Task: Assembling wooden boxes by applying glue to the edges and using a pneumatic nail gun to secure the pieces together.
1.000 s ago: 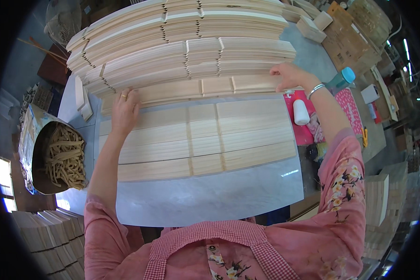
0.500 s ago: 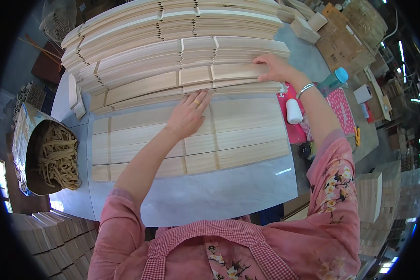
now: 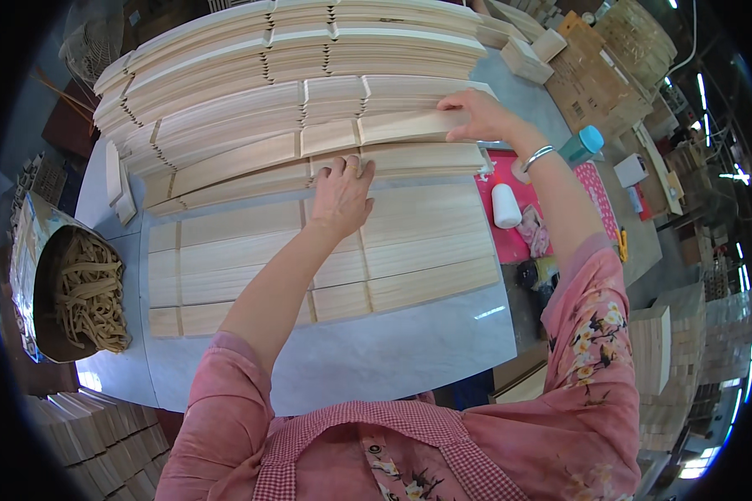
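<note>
Pale wooden slats (image 3: 251, 250) lie flat in rows on the grey table (image 3: 368, 359). Behind them rises a stepped stack of more slats (image 3: 292, 92). My left hand (image 3: 341, 194) rests palm down on the rows, its fingertips touching the lowest slat of the stack near its middle joint. My right hand (image 3: 476, 115) grips the right end of a slat (image 3: 409, 127) in the stack's lower tier. A metal bangle (image 3: 538, 155) circles that wrist.
A round bin of wood offcuts (image 3: 79, 292) stands at the left table edge. A red mat (image 3: 522, 213) with a white roller, a cloth and a teal-capped bottle (image 3: 581, 144) lies right of the slats. Stacked wood blocks (image 3: 660, 351) sit lower right; more lower left.
My left hand swept from the left end of the rows to their middle and now touches the stack's lowest slat. My right hand stayed at the stack's right end.
</note>
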### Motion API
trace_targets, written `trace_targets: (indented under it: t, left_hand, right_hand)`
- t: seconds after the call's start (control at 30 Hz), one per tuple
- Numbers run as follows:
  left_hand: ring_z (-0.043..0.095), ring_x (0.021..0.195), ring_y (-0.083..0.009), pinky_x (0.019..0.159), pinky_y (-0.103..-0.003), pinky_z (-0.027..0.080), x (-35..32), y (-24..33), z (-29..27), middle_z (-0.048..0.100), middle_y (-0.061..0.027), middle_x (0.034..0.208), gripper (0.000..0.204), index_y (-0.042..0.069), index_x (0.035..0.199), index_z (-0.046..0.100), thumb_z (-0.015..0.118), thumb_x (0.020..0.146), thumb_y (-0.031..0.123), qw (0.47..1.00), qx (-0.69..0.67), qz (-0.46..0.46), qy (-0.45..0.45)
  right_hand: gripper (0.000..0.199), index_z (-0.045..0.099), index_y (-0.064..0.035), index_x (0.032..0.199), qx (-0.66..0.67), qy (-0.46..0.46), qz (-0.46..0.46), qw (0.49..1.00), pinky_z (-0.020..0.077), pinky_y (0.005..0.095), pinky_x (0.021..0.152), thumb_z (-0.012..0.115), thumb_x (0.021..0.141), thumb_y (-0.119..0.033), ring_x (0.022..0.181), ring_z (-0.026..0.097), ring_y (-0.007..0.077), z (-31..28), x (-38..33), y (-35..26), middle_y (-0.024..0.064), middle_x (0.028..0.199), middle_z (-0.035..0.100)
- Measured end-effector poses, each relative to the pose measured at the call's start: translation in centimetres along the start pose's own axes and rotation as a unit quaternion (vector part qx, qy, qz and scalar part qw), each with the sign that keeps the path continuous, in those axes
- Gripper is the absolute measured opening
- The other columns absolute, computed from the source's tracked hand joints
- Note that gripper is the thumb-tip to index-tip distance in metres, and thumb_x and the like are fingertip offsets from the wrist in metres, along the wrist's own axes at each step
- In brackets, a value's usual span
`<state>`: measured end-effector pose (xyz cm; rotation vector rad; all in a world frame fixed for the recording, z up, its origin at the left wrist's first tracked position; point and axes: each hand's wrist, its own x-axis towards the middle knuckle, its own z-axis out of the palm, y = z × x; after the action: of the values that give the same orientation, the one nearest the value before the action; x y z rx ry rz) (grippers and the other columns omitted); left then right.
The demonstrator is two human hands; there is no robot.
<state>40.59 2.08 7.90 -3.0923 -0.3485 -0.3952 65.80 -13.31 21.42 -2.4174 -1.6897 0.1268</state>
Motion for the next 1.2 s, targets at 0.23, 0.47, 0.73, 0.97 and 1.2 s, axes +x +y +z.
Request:
trace_targets:
  t: [0.23, 0.47, 0.73, 0.97, 1.2]
  left_hand:
    - [0.055, 0.106, -0.0294, 0.089, -0.04, 0.047, -2.2, -1.7, 1.7, 0.058, -0.012, 0.123, 0.048, 0.009, 0.128, 0.059, 0.07, 0.083, 0.021, 0.989, 0.008, 0.033, 0.143]
    - [0.059, 0.102, -0.0317, 0.092, -0.041, 0.046, -10.1, -8.0, -2.3, 0.061, -0.0102, 0.123, 0.043, 0.011, 0.118, 0.064, 0.073, 0.077, 0.016, 0.959, -0.079, 0.01, 0.273]
    - [0.059, 0.116, -0.0342, 0.098, -0.051, 0.045, -9.5, -22.8, -9.6, 0.064, -0.0097, 0.125, 0.053, 0.019, 0.13, 0.062, 0.071, 0.078, 0.016, 0.98, -0.019, -0.188, -0.062]
    - [0.064, 0.095, -0.0314, 0.086, -0.042, 0.052, -11.5, -30.7, -5.6, 0.071, -0.0094, 0.104, 0.024, 0.006, 0.097, 0.073, 0.072, 0.074, 0.01, 0.992, -0.052, -0.053, -0.098]
    - [0.058, 0.069, -0.0245, 0.067, -0.036, 0.05, -18.3, -26.7, -8.2, 0.069, -0.0032, 0.075, 0.017, 0.008, 0.086, 0.074, 0.06, 0.075, 0.009, 0.919, -0.342, -0.194, -0.042]
  right_hand:
    - [0.033, 0.07, -0.0029, 0.106, 0.059, -0.016, -0.015, 0.998, 0.0498, 0.0336, 0.08, 0.077, 0.077, -0.017, 0.083, 0.061, 0.0247, -0.5, -2.0, -1.3, 0.0049, 0.098, 0.074]
    - [0.014, 0.065, 0.003, 0.096, 0.081, -0.014, -0.003, 0.997, 0.0438, 0.0323, 0.068, 0.057, 0.088, -0.005, 0.068, 0.049, 0.0195, 0.5, -5.1, -1.0, 0.0045, 0.079, 0.065]
    - [0.013, 0.064, 0.0037, 0.089, 0.113, -0.044, 0.006, 0.993, 0.0443, 0.0342, 0.066, 0.053, 0.087, -0.004, 0.068, 0.047, 0.0209, 0.3, -7.8, -1.6, 0.0057, 0.075, 0.063]
    - [0.015, 0.055, 0.0037, 0.079, 0.12, -0.026, -0.043, 0.991, 0.0413, 0.0334, 0.067, 0.054, 0.088, -0.008, 0.068, 0.043, 0.0179, -0.5, -12.3, -2.0, 0.0046, 0.07, 0.053]
    - [0.017, 0.066, 0.0051, 0.097, 0.146, -0.063, 0.035, 0.987, 0.0447, 0.0287, 0.075, 0.053, 0.09, -0.003, 0.075, 0.05, 0.0167, -0.7, -15.3, -5.8, 0.0042, 0.084, 0.064]
